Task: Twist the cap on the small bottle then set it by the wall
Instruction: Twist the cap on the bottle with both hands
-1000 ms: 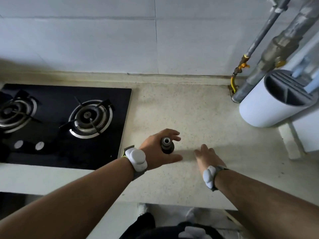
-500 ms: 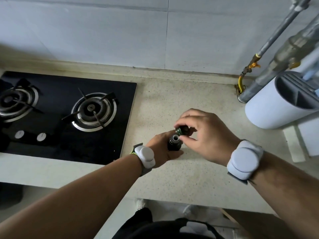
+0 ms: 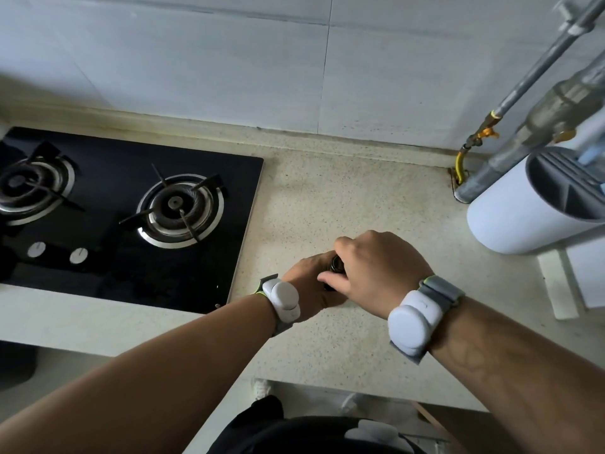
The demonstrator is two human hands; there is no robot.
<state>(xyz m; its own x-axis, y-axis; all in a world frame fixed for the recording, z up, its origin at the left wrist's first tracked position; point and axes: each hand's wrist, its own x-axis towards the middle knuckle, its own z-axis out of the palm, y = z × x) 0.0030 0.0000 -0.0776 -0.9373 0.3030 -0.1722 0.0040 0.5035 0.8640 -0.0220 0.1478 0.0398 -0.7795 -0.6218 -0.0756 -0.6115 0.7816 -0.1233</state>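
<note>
A small dark bottle (image 3: 327,286) stands on the speckled counter (image 3: 343,198), almost wholly hidden between my hands. My left hand (image 3: 311,286) is wrapped around its body from the left. My right hand (image 3: 376,270) comes down from the right, its thumb and fingers pinched on the dark cap (image 3: 336,263) at the bottle's top. Only a sliver of the cap and of the bottle's side shows. The white tiled wall (image 3: 294,67) rises behind the counter, well beyond the bottle.
A black two-burner gas hob (image 3: 131,217) lies to the left. At the right stand a white cylindrical holder (image 3: 510,217), grey pipes (image 3: 523,86) and a yellow gas hose (image 3: 460,165). The counter's front edge runs just below my wrists.
My right hand has brought the cap down from beside the open bottle neck onto it and now covers it. My left hand keeps its hold on the bottle.
</note>
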